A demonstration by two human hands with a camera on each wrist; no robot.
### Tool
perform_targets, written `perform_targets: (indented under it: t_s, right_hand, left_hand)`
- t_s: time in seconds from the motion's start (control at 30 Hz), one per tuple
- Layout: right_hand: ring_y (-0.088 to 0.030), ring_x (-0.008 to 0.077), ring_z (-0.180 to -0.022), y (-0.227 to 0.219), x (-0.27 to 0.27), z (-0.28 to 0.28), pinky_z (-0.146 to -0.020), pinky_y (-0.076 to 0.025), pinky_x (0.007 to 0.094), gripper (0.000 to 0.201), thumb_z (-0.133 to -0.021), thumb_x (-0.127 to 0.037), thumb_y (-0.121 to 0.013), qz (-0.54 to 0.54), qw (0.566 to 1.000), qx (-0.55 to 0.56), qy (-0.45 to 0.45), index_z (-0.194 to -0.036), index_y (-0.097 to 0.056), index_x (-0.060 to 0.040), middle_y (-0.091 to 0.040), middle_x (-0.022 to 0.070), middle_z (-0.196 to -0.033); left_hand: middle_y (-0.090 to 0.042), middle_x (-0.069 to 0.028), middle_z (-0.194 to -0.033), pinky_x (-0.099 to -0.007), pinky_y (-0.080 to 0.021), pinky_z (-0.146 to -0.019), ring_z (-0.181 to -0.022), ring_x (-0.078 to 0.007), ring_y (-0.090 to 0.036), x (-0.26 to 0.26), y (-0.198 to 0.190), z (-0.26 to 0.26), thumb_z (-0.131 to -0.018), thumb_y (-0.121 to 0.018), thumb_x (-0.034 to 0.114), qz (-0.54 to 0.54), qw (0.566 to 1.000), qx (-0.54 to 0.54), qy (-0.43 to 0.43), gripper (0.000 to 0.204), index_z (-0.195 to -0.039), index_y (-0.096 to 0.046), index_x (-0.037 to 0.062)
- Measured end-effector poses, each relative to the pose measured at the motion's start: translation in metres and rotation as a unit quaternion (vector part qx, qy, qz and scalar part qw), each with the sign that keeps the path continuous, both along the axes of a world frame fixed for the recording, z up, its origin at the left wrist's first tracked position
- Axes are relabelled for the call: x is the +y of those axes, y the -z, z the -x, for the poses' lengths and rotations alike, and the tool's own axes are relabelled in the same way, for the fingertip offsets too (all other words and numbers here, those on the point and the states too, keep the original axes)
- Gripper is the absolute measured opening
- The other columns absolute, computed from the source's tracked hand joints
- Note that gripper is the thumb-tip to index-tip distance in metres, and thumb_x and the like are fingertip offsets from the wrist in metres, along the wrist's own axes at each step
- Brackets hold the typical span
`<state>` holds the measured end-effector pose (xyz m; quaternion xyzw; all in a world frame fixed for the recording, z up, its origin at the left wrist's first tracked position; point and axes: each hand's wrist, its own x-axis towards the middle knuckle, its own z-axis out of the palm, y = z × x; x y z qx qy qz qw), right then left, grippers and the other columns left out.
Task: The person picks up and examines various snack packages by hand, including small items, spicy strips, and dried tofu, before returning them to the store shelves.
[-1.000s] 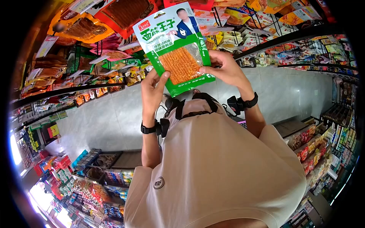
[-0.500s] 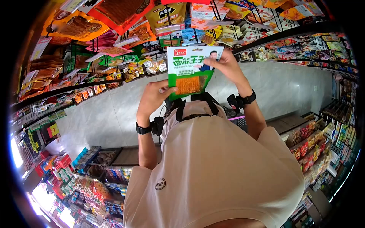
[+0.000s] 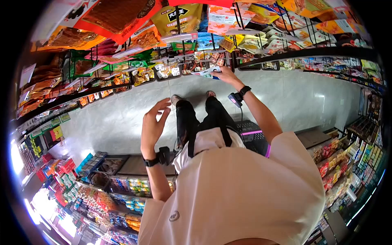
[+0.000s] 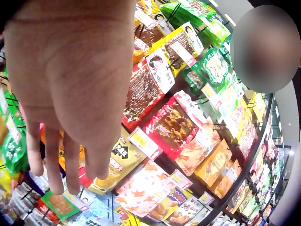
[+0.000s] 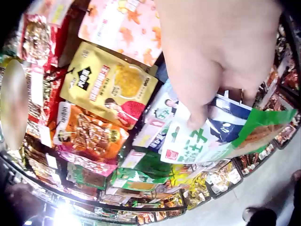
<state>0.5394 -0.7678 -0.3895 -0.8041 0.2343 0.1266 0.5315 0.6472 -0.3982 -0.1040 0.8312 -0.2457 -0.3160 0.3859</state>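
My right hand pinches the top of a green-and-white snack packet, thumb on its printed face. In the head view the packet appears nearly edge-on, low in front of the hanging rack. Orange food shows through its window in the right wrist view, where a gold packet hangs close by. My left hand is away from the packet, held in the air over the floor with nothing in it. Its fingers extend loosely before the rack in the left wrist view.
Packets hang on hooks along the rack, among them a large red one. A dark rail runs along its lower front, with trays of small packs below. A dark basket with a pink edge stands beside my legs.
Both hands held the packet before. The left hand has let go and drawn back left, while the right hand has lowered the packet and tipped it nearly edge-on toward the rack.
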Motion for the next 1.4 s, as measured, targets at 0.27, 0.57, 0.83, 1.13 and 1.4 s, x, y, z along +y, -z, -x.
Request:
perform_targets:
  t_s: [0.27, 0.57, 0.83, 1.13, 1.4]
  right_hand:
    - [-0.072, 0.0260, -0.087, 0.098, 0.002, -0.076, -0.080, -0.053, 0.0409, 0.048, -0.100, -0.047, -0.073, 0.006, 0.996, -0.084, 0.029, -0.120, -0.077, -0.0042, -0.079, 0.0137, -0.097]
    - [-0.052, 0.0136, -0.061, 0.052, 0.009, -0.119, -0.054, -0.039, 0.0350, 0.064, -0.093, -0.066, -0.075, -0.080, 0.993, -0.047, 0.075, -0.109, -0.071, -0.0046, -0.051, -0.0020, -0.070]
    - [-0.060, 0.0220, -0.108, 0.080, 0.020, -0.125, -0.096, -0.044, 0.0341, 0.043, -0.108, -0.039, -0.064, -0.133, 0.984, -0.059, 0.102, -0.116, -0.072, 0.0024, -0.066, 0.0108, -0.110]
    - [-0.065, 0.0196, -0.115, 0.124, 0.018, -0.149, -0.098, -0.047, 0.0316, 0.062, -0.098, -0.054, -0.075, -0.291, 0.934, -0.147, 0.148, -0.119, -0.074, 0.0034, -0.073, 0.0130, -0.123]
    - [-0.064, 0.0286, -0.117, 0.036, 0.039, -0.142, -0.108, -0.048, 0.0435, 0.052, -0.098, -0.047, -0.077, -0.240, 0.936, -0.183, 0.179, -0.126, -0.072, -0.0024, -0.071, 0.0106, -0.116]
  left_hand:
    - [-0.079, -0.0158, -0.122, -0.0400, -0.059, -0.092, -0.109, -0.0300, -0.077, 0.021, 0.018, 0.046, -0.106, -0.063, 0.009, -0.057, 0.993, 0.020, -0.103, 0.033, -0.139, -0.068, 0.0087]
    - [-0.079, -0.0117, -0.124, -0.0371, -0.058, -0.091, -0.113, -0.0213, -0.074, 0.042, 0.023, 0.097, -0.111, -0.058, 0.016, -0.099, 0.969, 0.073, -0.217, 0.033, -0.142, -0.067, 0.0102]
    - [-0.079, -0.0152, -0.119, -0.0380, -0.059, -0.089, -0.103, -0.0292, -0.078, 0.026, 0.032, 0.099, -0.108, -0.061, 0.011, -0.069, 0.973, 0.069, -0.211, 0.031, -0.138, -0.067, 0.0085]
    - [-0.079, -0.0133, -0.120, -0.0368, -0.059, -0.088, -0.111, -0.0258, -0.077, 0.024, 0.036, 0.091, -0.108, -0.058, 0.007, -0.068, 0.978, 0.047, -0.190, 0.032, -0.139, -0.067, 0.0079]
    - [-0.080, -0.0138, -0.119, -0.0372, -0.059, -0.086, -0.110, -0.0260, -0.077, 0.031, 0.036, 0.088, -0.108, -0.061, 0.010, -0.064, 0.979, 0.041, -0.187, 0.031, -0.139, -0.067, 0.0091]
